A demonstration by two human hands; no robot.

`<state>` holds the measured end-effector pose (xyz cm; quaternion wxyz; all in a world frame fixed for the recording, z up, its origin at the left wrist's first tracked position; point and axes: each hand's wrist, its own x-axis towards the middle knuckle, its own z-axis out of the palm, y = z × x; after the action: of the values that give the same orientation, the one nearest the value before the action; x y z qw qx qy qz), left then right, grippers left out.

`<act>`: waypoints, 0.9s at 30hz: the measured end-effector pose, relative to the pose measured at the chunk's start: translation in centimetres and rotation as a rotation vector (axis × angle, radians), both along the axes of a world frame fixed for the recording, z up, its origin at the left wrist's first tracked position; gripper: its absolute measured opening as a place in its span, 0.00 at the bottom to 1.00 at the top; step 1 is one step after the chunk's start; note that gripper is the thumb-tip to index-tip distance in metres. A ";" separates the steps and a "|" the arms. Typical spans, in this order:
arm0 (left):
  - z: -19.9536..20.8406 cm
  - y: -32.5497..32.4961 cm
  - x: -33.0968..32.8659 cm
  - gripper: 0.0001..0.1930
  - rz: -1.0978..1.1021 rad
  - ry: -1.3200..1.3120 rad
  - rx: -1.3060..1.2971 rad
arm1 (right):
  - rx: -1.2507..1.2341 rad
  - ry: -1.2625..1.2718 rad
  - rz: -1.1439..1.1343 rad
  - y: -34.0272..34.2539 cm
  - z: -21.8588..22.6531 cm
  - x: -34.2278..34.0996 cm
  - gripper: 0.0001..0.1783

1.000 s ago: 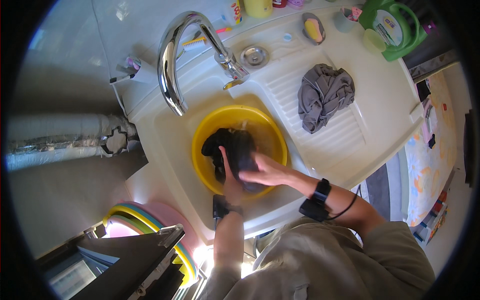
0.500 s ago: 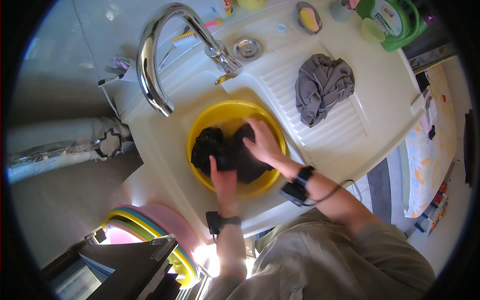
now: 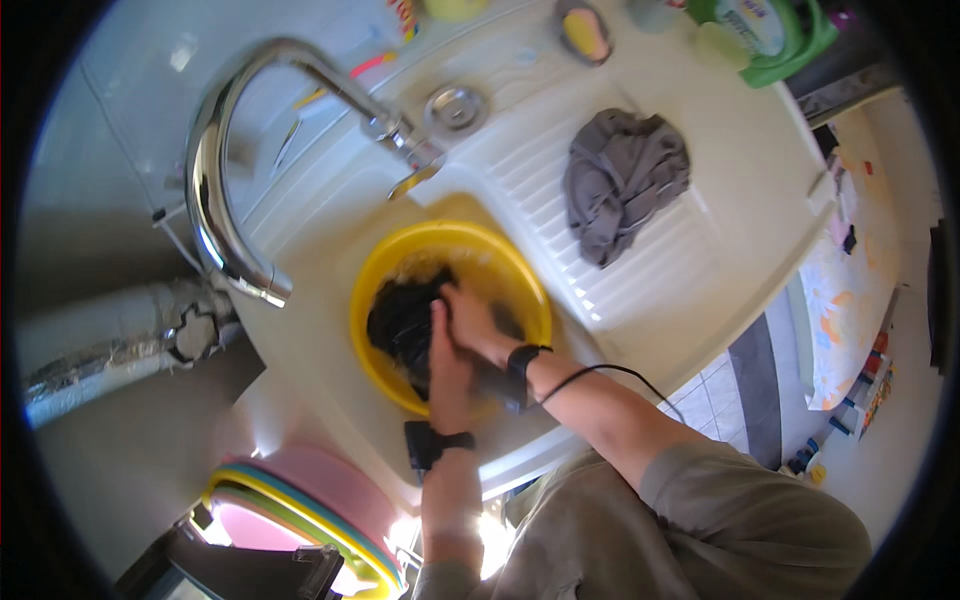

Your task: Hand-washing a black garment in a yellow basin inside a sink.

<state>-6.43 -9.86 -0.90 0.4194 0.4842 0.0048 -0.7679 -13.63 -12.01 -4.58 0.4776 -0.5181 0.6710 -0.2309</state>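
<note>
A dark wet cloth garment (image 3: 402,318) lies bunched in water inside a yellow basin (image 3: 540,300), which stands in the white sink (image 3: 330,400). My right hand (image 3: 472,322) is on the garment's right side, its fingers closed on the fabric. Close against it, my left hand (image 3: 447,362) grips the cloth from the near side. Motion blurs both hands somewhat, and the garment hides part of the fingers. Each wrist carries a black strapped device. On the ribbed drainboard to the right rests a crumpled grey garment (image 3: 622,180).
A chrome faucet (image 3: 215,190) arches over the sink's left side. Along the back are a soap dish with a yellow and pink bar (image 3: 583,32) and a green detergent jug (image 3: 770,40). Stacked coloured basins (image 3: 320,480) stand at the lower left, below a wrapped pipe (image 3: 110,340).
My right hand has moved left and nearer, beside my left hand. The dark garment is gathered at the basin's left, exposing water on the right. The whole view has shifted slightly.
</note>
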 end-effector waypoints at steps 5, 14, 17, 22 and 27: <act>-8.2 1.9 8.5 0.18 0.089 0.184 -0.160 | -0.011 -0.187 0.189 2.0 9.1 1.7 0.22; 1.7 0.6 0.9 0.26 0.235 0.107 0.141 | -0.364 0.337 0.032 -2.7 2.1 -4.4 0.14; 0.6 -0.2 0.7 0.29 0.164 0.180 0.161 | -0.062 0.176 -0.174 0.2 0.8 -0.5 0.17; -7.9 3.8 10.2 0.20 0.194 0.796 -0.400 | -0.034 -0.295 0.148 2.4 9.6 3.6 0.10; -3.6 2.5 3.5 0.14 0.152 -0.117 0.340 | -0.167 0.097 -0.179 -1.3 3.1 -2.0 0.20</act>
<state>-2.95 -7.35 -4.52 0.3879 0.5900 0.1466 -0.6928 -15.62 -13.28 -1.47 0.3774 -0.5046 0.7152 -0.3025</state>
